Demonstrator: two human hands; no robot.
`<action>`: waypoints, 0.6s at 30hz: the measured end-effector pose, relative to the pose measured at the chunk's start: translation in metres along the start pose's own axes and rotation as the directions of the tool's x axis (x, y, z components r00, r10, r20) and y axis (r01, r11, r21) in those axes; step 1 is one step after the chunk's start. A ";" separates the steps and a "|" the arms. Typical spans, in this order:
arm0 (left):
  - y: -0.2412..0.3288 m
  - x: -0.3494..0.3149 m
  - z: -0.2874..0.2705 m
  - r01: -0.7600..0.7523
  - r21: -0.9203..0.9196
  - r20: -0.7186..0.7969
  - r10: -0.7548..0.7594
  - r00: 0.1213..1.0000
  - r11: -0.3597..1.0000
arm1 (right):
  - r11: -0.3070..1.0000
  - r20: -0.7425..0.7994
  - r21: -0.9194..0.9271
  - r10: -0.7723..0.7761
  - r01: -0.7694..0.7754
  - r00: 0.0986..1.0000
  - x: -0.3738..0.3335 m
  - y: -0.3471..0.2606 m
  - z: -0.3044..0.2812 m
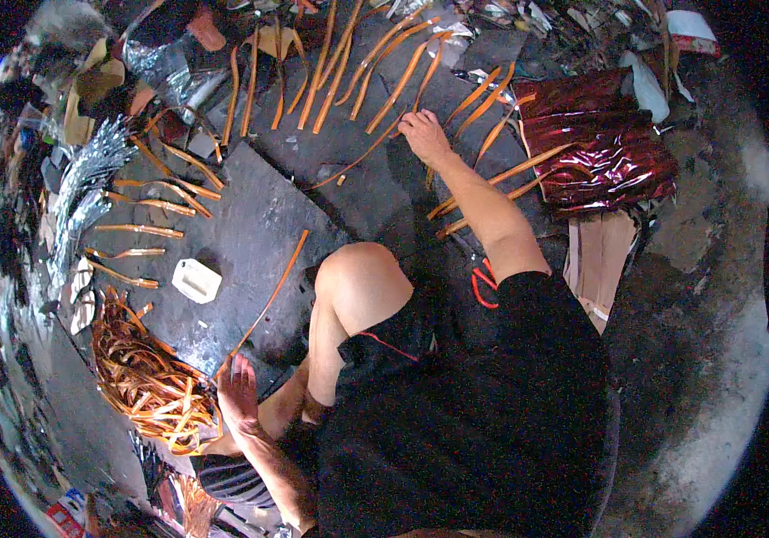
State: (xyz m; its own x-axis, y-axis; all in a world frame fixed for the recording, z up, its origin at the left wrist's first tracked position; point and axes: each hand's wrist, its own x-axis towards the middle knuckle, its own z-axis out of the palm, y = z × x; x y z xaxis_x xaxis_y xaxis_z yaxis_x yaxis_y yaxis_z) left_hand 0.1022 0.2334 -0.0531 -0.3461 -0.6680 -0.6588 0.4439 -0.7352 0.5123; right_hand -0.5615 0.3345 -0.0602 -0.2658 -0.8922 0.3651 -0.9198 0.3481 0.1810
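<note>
Orange strip point(269, 294) from left hand point(239, 393) up across dark slab point(250, 215)

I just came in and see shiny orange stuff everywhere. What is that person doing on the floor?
A person sits on the dark floor with one knee up. Their left hand holds the lower end of a long thin orange strip, beside a tangled heap of shiny orange strips. Their right hand reaches forward and presses on another long orange strip. More strips lie in rows, near a folded sheet of shiny red foil and a small white block.
</note>
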 end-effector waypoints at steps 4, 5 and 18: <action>-0.005 -0.004 0.021 -0.126 0.141 0.076 0.116 0.990 0.982 | 0.974 -0.169 0.206 0.131 -0.095 0.977 -0.005 0.010 -0.006; -0.003 -0.022 0.056 -0.157 0.306 0.057 0.147 0.988 0.939 | 0.966 -0.200 0.243 0.144 -0.093 0.969 -0.007 0.010 -0.018; 0.004 -0.059 0.278 -0.550 0.446 0.478 0.332 0.813 0.706 | 0.122 0.086 0.992 -0.356 -0.045 0.930 0.057 -0.210 -0.244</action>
State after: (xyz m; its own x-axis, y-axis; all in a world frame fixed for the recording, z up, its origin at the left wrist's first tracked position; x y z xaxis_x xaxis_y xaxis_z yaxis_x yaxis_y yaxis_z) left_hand -0.1050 0.2379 0.1411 -0.5290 -0.8424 -0.1025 0.1353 -0.2029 0.9698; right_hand -0.3128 0.2802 0.1456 0.0555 -0.9788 0.1970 -0.3863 -0.2030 -0.8998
